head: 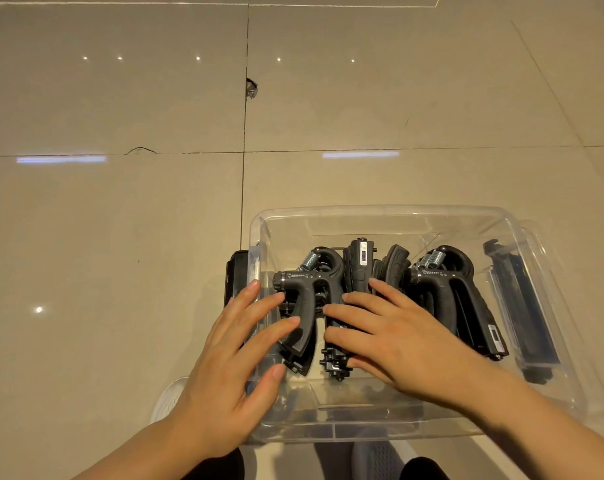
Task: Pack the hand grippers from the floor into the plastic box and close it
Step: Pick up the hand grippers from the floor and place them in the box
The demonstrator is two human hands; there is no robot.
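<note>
— Black hand grippers (311, 299) fill the plastic box (390, 216) side by side, some upright on edge, one more stack (456, 292) toward the box's right wall. What are you doing with them?

— Settling them, I'd judge. Your left hand (231, 362) lies with straight, spread fingers on the handle of the gripper nearest the box's left wall; your right hand (394, 337) rests flat, fingers straight, on the middle bunch. Neither hand grips anything.

— How do I do that well?

— Press gently and nudge the handles down until nothing stands above the rim, or the lid probably won't seat. Springs and knobs can snag each other, so shift one at a time.

— And the lid?

— I can't tell for sure. A clear piece with dark clips (522, 306) lies just beside the box's right wall; that may be it. A dark flat thing (236, 275) sits against the left wall, outside.
</note>
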